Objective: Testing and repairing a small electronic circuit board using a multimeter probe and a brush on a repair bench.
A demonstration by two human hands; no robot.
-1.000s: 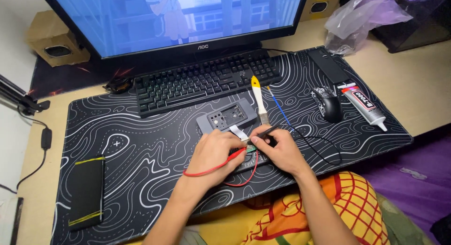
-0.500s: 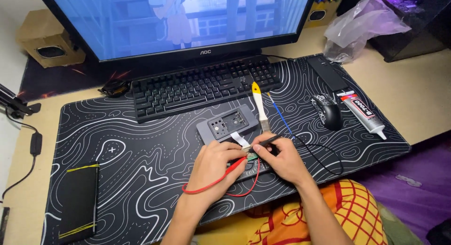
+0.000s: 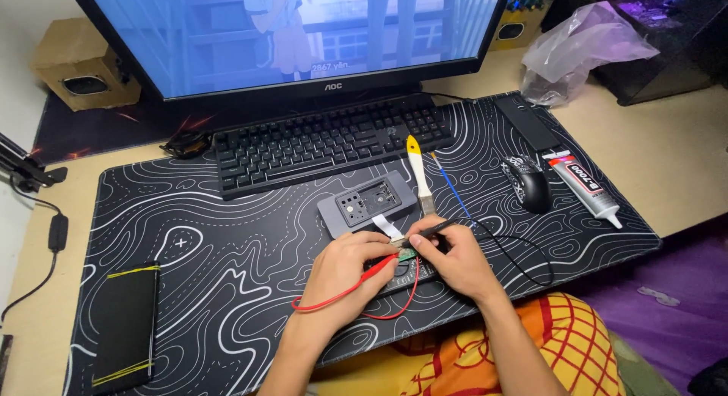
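**Probes on small board, hands close together**

Versus the earlier frame: both hands sit in the same spot near the front edge of the mat; only the camera view has shifted slightly.

Left hand (image 3: 350,268): grip closed on the red probe (image 3: 377,268), its red lead (image 3: 334,296) looping beneath. Right hand (image 3: 455,261): grip pinched shut on the black probe (image 3: 434,231). Both tips meet at a small green board (image 3: 407,254) (detail too small to read), lying on the surface just in front of the grey device (image 3: 367,204), with a brush (image 3: 418,172) beside it.
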